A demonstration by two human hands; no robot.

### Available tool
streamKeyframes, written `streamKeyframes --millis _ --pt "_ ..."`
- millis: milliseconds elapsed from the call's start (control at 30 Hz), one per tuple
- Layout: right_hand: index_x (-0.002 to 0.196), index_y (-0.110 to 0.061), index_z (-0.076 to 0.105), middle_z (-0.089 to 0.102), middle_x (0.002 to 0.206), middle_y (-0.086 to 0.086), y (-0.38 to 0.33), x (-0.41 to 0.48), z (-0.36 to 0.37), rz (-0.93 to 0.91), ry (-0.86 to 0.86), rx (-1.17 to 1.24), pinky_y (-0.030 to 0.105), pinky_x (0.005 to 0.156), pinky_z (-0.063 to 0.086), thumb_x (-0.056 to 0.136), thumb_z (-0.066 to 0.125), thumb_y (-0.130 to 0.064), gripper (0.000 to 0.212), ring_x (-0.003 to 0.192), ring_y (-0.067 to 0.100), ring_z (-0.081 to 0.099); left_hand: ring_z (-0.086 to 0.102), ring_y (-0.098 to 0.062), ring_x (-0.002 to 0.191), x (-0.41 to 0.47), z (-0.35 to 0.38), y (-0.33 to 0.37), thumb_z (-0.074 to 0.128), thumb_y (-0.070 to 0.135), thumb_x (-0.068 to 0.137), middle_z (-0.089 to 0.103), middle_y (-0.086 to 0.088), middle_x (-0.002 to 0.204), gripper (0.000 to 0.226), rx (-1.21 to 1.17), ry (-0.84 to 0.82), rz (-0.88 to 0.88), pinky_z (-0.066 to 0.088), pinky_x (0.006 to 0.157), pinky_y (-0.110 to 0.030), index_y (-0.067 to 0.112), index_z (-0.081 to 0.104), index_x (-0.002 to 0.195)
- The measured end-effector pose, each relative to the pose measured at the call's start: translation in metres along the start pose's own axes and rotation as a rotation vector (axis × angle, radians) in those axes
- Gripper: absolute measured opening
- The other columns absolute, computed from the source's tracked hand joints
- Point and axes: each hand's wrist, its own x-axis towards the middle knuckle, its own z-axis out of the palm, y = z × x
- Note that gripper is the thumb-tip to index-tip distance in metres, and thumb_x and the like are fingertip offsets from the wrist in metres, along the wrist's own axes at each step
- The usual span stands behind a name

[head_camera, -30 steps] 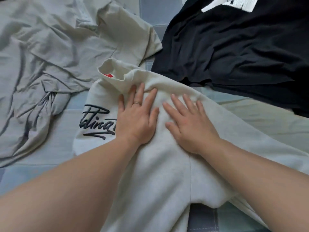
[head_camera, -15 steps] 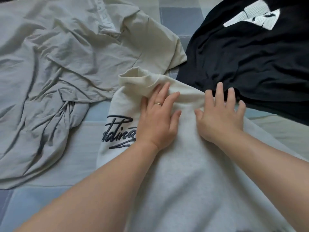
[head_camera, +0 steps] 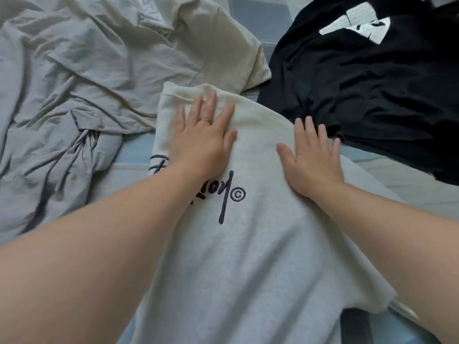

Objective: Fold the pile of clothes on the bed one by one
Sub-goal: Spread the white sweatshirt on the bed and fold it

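Observation:
A cream sweatshirt (head_camera: 248, 244) with dark script lettering lies spread in front of me on the bed. My left hand (head_camera: 203, 142), wearing a ring, presses flat on its upper part with fingers straight, covering part of the lettering. My right hand (head_camera: 313, 157) lies flat on the same garment further right, fingers spread near its right edge. A crumpled grey garment (head_camera: 62, 95) lies at the left, a beige T-shirt (head_camera: 223, 45) at the top middle, and a black T-shirt (head_camera: 372, 90) with a white print at the upper right.
The blue checked bedsheet (head_camera: 129, 155) shows between the garments and at the top (head_camera: 258, 18). A pale fabric strip (head_camera: 402, 180) lies at the right under the black shirt's edge. A dark patch (head_camera: 355, 326) shows below the sweatshirt's lower right corner.
Both hands have slid apart across the sweatshirt, my right hand moving rightwards. The fabric now lies flatter and the end of the lettering with a copyright mark has come into sight.

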Motion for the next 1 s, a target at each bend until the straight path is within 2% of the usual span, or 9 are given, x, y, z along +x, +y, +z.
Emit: streamKeyframes --millis 67,133,233,300,467,533,700,833,1000 --pt "0.161 -0.025 -0.005 -0.011 0.169 -0.002 0.000 -0.023 -0.004 -0.061 0.052 -0.027 0.049 0.123 -0.012 0.100 0.018 -0.058 0.073 0.155 0.022 -0.013 -0.008 -0.022 0.156 -0.032 0.004 0.010 0.020 0.050 0.104 -0.004 0.001 0.170 0.058 -0.030 -0.016 -0.011 -0.008 0.124 -0.048 0.037 0.012 0.160" --pt "0.161 -0.029 -0.003 -0.011 0.169 -0.003 0.001 -0.062 -0.005 -0.228 0.062 -0.015 0.045 0.123 -0.013 0.098 0.017 -0.057 0.072 0.155 0.020 -0.014 -0.006 -0.020 0.156 -0.070 0.006 0.021 0.020 0.051 0.103 0.000 0.002 0.170 0.059 -0.073 -0.046 -0.019 -0.007 0.125 -0.047 0.035 0.013 0.160" --pt "0.160 -0.037 0.000 -0.012 0.168 -0.010 0.008 -0.123 0.002 -0.389 -0.073 0.028 0.037 0.120 -0.019 0.095 0.009 -0.060 0.069 0.153 0.015 -0.018 -0.004 -0.017 0.156 -0.123 0.005 0.037 0.022 0.054 0.101 0.002 0.005 0.170 0.063 -0.129 -0.099 -0.037 -0.007 0.124 -0.045 0.033 0.013 0.160" --pt "0.159 -0.040 0.000 -0.012 0.168 -0.011 0.021 -0.149 0.009 -0.351 -0.161 0.030 0.039 0.120 -0.017 0.093 0.005 -0.063 0.070 0.153 0.014 -0.017 -0.006 -0.017 0.156 -0.153 0.004 0.044 0.023 0.056 0.100 0.000 0.006 0.170 0.066 -0.111 -0.165 -0.022 -0.008 0.123 -0.045 0.032 0.010 0.161" --pt "0.161 -0.033 -0.001 -0.010 0.169 -0.005 0.094 -0.186 0.001 0.063 -0.325 -0.018 0.052 0.124 0.000 0.101 0.019 -0.059 0.068 0.156 0.022 -0.006 -0.009 -0.018 0.155 -0.217 -0.013 0.062 0.025 0.061 0.099 -0.004 0.005 0.170 0.067 -0.134 -0.337 -0.023 -0.005 0.123 -0.046 0.036 0.009 0.160" --pt "0.161 -0.029 0.001 -0.006 0.170 -0.002 0.115 -0.203 -0.011 0.132 -0.367 -0.045 0.055 0.123 0.004 0.102 0.024 -0.054 0.068 0.156 0.024 -0.003 -0.009 -0.020 0.155 -0.243 -0.021 0.073 0.027 0.063 0.099 -0.004 0.003 0.170 0.068 -0.131 -0.384 -0.017 -0.005 0.124 -0.047 0.038 0.010 0.160" --pt "0.161 -0.024 0.010 0.007 0.169 0.006 0.099 -0.271 -0.024 0.022 -0.164 0.148 0.050 0.124 0.006 0.103 0.039 -0.042 0.067 0.155 0.025 0.005 0.003 -0.027 0.155 -0.306 -0.035 0.088 0.039 0.065 0.094 0.007 -0.002 0.169 0.075 -0.177 -0.335 -0.081 0.007 0.124 -0.046 0.035 0.017 0.159" --pt "0.161 -0.027 0.013 0.006 0.169 0.005 0.056 -0.349 -0.005 -0.112 -0.250 0.332 0.046 0.125 0.007 0.102 0.048 -0.037 0.070 0.156 0.023 0.005 0.005 -0.027 0.154 -0.377 -0.040 0.079 0.052 0.065 0.089 0.006 -0.001 0.170 0.078 -0.104 -0.320 -0.052 0.009 0.124 -0.044 0.034 0.028 0.156" --pt "0.160 -0.028 0.020 -0.001 0.169 0.008 0.017 -0.439 0.032 -0.092 -0.392 0.343 0.041 0.125 0.007 0.099 0.055 -0.039 0.071 0.156 0.022 0.000 0.006 -0.027 0.154 -0.452 -0.048 0.055 0.059 0.065 0.083 0.007 0.000 0.170 0.088 -0.072 -0.312 -0.014 0.011 0.123 -0.046 0.032 0.024 0.158"
